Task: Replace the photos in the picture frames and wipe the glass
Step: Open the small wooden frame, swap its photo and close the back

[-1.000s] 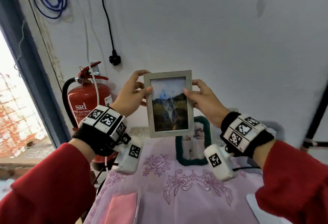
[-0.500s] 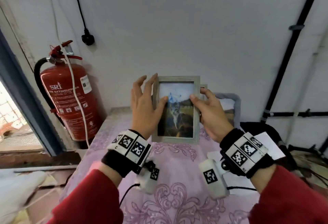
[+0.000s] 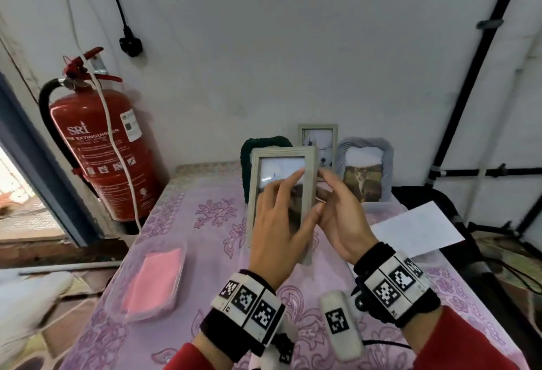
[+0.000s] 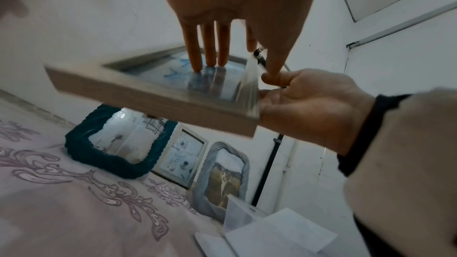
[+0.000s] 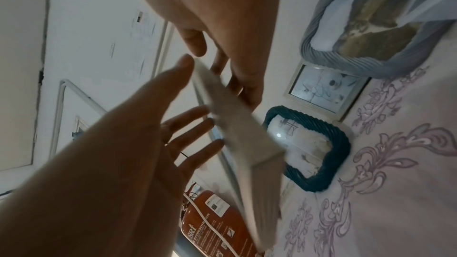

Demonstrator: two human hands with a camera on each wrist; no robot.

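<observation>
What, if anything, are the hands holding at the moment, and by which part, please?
The grey wooden picture frame: the right hand supports its right edge from behind, while the left hand lies flat with straight fingers on the glass.

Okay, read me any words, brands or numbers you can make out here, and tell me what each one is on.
"SRI": on the red fire extinguisher.
"EXTINGUISHER": below it on the same body, clearest in the right wrist view.
Small print and white sticker on the extinguisher: too small to read.
Wrist bands: square coded markers only, no words.
</observation>
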